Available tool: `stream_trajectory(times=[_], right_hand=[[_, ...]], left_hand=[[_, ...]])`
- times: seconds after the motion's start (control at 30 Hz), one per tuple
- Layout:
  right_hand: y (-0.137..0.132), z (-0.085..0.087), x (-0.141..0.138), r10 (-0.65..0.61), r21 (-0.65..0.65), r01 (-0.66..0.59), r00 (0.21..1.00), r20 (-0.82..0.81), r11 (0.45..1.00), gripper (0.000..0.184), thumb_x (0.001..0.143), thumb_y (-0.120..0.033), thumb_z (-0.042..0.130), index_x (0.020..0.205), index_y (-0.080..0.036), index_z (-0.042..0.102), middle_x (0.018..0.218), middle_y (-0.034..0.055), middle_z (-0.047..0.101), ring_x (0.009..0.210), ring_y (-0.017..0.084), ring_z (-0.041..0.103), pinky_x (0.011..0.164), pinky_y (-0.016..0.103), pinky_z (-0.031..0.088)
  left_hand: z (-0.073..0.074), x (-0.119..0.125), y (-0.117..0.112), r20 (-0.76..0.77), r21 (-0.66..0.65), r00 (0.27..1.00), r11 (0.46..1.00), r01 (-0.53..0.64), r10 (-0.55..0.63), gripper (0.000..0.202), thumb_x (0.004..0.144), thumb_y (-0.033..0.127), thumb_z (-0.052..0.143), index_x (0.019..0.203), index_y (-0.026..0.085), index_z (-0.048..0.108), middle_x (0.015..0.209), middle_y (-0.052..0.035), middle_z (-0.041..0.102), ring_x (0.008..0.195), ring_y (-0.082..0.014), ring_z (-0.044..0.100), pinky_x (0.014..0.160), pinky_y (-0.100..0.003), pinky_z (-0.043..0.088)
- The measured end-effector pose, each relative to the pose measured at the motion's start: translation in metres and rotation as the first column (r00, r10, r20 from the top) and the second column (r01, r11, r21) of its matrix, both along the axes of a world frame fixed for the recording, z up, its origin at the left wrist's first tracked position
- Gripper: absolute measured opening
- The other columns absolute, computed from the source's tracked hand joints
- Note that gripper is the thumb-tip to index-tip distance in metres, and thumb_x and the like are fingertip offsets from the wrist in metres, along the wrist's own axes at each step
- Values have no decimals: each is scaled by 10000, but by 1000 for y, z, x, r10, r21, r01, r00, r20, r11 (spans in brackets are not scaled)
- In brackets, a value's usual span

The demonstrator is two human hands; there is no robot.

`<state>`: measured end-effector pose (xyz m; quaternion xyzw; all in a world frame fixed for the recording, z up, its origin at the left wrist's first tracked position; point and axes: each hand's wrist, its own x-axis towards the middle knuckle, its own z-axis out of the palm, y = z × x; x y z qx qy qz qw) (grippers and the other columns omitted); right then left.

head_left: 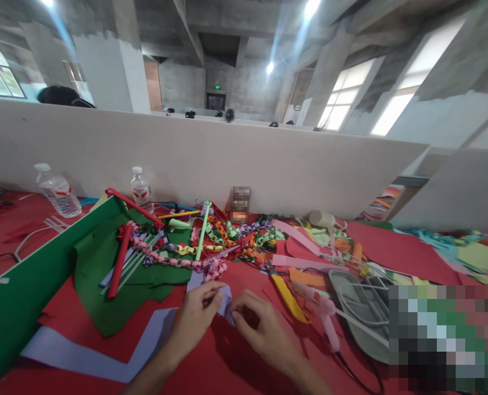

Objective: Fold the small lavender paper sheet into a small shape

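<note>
In the head view, the left hand (200, 306) pinched a purple piece (225, 300) and the right hand (257, 317) looked closed, thumb to finger, on its right edge, mid-table on the near side of the pink chain (215, 269). Step in hand looked like folding or shaping paper; next move seemed to call for a steady pinch both sides while the fold was set. Fingers hid the fold and right fingertip contact, forearms (159, 359) were cut off near, and pixelation masked the near right corner.
</note>
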<state>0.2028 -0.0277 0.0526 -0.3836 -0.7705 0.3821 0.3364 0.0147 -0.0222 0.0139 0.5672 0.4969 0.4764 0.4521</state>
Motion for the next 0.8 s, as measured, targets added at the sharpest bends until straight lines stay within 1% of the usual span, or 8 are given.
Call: stream_trajectory(times=[0.1, 0.17, 0.33, 0.43, 0.5, 0.6, 0.7, 0.8], right_hand=[[-2, 5, 1, 47, 18, -48, 998, 47, 999, 183, 981, -274, 512, 898, -219, 666, 887, 38, 616, 812, 186, 578, 734, 290, 440], [-2, 5, 2, 78, 24, -80, 995, 69, 996, 161, 973, -302, 542, 941, -224, 679, 928, 44, 626, 856, 193, 589, 767, 296, 443], [-2, -1, 1, 61, 18, -63, 994, 86, 998, 116, 883, -326, 687, 952, -234, 698, 949, 36, 645, 870, 200, 596, 787, 296, 452], [-2, -3, 0, 57, 0, -57, 995, 86, 998, 184, 821, -320, 756, 979, -242, 703, 977, 35, 647, 878, 205, 601, 784, 294, 462], [-2, -4, -1, 36, 1, -36, 996, 88, 999, 170, 817, -270, 747, 980, -246, 701, 982, 33, 642, 877, 204, 601, 775, 290, 461], [-2, -7, -3, -22, 12, 22, 998, 55, 1000, 75, 867, -194, 642, 906, -232, 693, 926, 30, 624, 834, 188, 592, 735, 277, 447], [-1, -12, -7, -81, -2, 81, 997, -4, 997, 87, 869, -174, 604, 824, -212, 667, 829, 16, 587, 771, 175, 561, 690, 268, 424], [2, -19, -9, -154, -58, 151, 986, -59, 987, 56, 848, -176, 604, 802, -206, 614, 748, -14, 534, 689, 155, 503, 636, 255, 395]], left_hand=[[4, 0, -1, 2, -4, 1000, 1000, 15, -15, 308, 915, 349, 571, 1110, 158, 714, 875, -72, 786, 828, -217, 724, 745, -291, 559], [6, -1, -2, 15, -8, 1000, 1000, 26, -26, 301, 918, 338, 568, 1113, 155, 707, 870, -73, 788, 813, -214, 730, 738, -289, 557], [6, -1, -1, 70, -53, 997, 998, 44, -41, 333, 911, 383, 593, 1130, 152, 691, 886, -86, 798, 792, -224, 745, 720, -295, 562], [4, -1, 0, 110, -80, 993, 996, 50, -41, 359, 898, 422, 617, 1114, 145, 693, 880, -94, 798, 792, -232, 748, 715, -298, 563], [3, 0, 1, 122, -78, 992, 996, 51, -41, 357, 893, 432, 625, 1086, 142, 702, 879, -98, 797, 797, -233, 745, 723, -299, 559], [0, 0, 2, 114, -76, 992, 996, 55, -46, 363, 885, 447, 635, 1068, 143, 715, 927, -105, 794, 835, -234, 737, 749, -302, 551], [-4, 0, 2, 132, -104, 990, 992, 66, -52, 425, 870, 498, 645, 1097, 144, 711, 920, -100, 795, 835, -236, 734, 746, -306, 554], [-6, 2, 2, 206, -116, 977, 990, 79, -54, 477, 855, 541, 657, 1106, 137, 702, 904, -94, 793, 848, -238, 734, 754, -311, 566]])
